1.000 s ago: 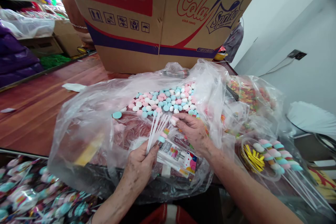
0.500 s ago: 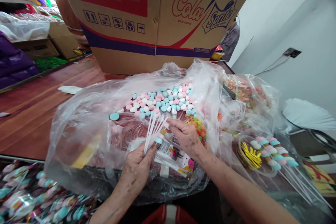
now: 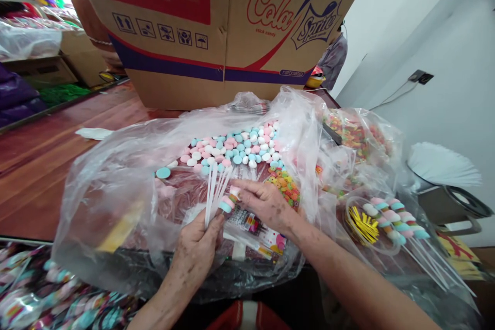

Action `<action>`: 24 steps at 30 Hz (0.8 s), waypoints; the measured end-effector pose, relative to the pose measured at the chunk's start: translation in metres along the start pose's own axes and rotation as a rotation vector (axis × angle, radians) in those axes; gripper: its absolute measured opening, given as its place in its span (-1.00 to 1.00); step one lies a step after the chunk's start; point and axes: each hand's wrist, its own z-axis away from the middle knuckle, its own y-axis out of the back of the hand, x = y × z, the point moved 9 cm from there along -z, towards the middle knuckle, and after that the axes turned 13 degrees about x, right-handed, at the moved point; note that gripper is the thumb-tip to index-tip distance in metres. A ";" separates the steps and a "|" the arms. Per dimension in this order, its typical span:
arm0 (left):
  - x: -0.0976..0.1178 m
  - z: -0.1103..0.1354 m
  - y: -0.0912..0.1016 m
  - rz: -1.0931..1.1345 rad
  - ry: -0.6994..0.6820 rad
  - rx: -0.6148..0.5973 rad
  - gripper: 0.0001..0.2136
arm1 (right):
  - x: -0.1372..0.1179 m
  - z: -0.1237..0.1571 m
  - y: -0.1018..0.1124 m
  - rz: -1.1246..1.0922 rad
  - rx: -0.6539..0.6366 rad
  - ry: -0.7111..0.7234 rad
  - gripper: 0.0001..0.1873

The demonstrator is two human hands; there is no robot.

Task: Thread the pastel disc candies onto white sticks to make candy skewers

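Note:
My left hand [image 3: 198,245] is closed around a fanned bunch of thin white sticks [image 3: 217,185], which point up and away from me. Beside them, a short stack of candies [image 3: 226,204], blue, pink and white with a ring gummy between, sits on one stick from the same bunch. The fingers of my right hand [image 3: 266,203] pinch the white-pink marshmallow [image 3: 234,192] at the top of that stack. Past the sticks lies a spread of pink, blue and white marshmallows [image 3: 240,147]. Colourful ring gummies [image 3: 285,185] lie behind my right hand.
A large cardboard box [image 3: 185,75] stands at the back. Clear plastic sheeting [image 3: 104,180] covers the table in front of me. At right are finished-looking candy skewers [image 3: 398,219], yellow twist ties [image 3: 363,225] in a round tub, and a grey pitcher [image 3: 448,206]. Wrapped candies [image 3: 69,294] fill the lower left.
My right hand has come slightly left and now pinches the marshmallow at the stack's upper end, beside the sticks. The left hand keeps its hold on the bunch. The whole view has shifted slightly.

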 end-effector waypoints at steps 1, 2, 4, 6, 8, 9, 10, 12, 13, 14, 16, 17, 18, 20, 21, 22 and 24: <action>-0.001 0.000 0.000 0.011 0.005 0.001 -0.69 | -0.002 -0.007 0.013 0.106 0.021 0.006 -0.53; -0.002 0.000 -0.001 0.020 0.008 -0.010 -0.69 | -0.004 -0.014 0.030 0.250 0.069 0.014 -0.52; -0.001 0.000 -0.002 0.025 0.007 -0.024 -0.68 | -0.008 -0.030 0.056 0.619 0.111 0.065 -0.59; 0.004 0.001 -0.002 0.021 -0.009 -0.040 -0.67 | 0.000 -0.041 0.063 0.955 -0.006 0.099 -0.67; 0.008 0.001 -0.002 0.020 -0.018 -0.041 -0.67 | 0.016 -0.045 0.061 1.191 -0.152 0.095 -0.70; 0.010 0.001 -0.002 0.022 -0.020 -0.038 -0.67 | 0.023 -0.046 0.059 1.262 -0.198 0.086 -0.70; 0.011 0.001 -0.002 0.024 -0.022 -0.037 -0.67 | 0.029 -0.046 0.056 1.306 -0.225 0.078 -0.69; 0.012 0.001 -0.002 0.034 -0.024 -0.042 -0.67 | 0.036 -0.046 0.051 1.336 -0.245 0.071 -0.69; 0.012 0.001 -0.003 0.037 -0.025 -0.045 -0.67 | 0.038 -0.046 0.048 1.338 -0.247 0.070 -0.69; 0.011 0.001 -0.003 0.038 -0.028 -0.048 -0.67 | 0.039 -0.046 0.046 1.336 -0.249 0.074 -0.69; 0.009 0.001 -0.003 0.034 -0.032 -0.053 -0.68 | 0.038 -0.047 0.046 1.314 -0.226 0.090 -0.70; 0.007 0.001 -0.003 0.036 -0.034 -0.053 -0.68 | 0.035 -0.048 0.048 1.301 -0.200 0.097 -0.69; 0.007 0.001 -0.003 0.044 -0.036 -0.054 -0.68 | 0.032 -0.049 0.052 1.284 -0.164 0.097 -0.69; 0.005 0.001 -0.004 0.065 -0.031 -0.063 -0.68 | 0.025 -0.051 0.063 1.218 -0.090 0.075 -0.72; 0.005 0.001 -0.005 0.073 -0.026 -0.067 -0.68 | 0.022 -0.050 0.066 1.159 -0.077 0.058 -0.75; 0.005 0.001 -0.005 0.077 -0.021 -0.070 -0.68 | 0.019 -0.050 0.068 1.082 -0.084 0.045 -0.79; 0.006 0.001 -0.005 0.070 -0.014 -0.072 -0.68 | 0.015 -0.046 0.065 0.911 -0.134 0.041 -0.86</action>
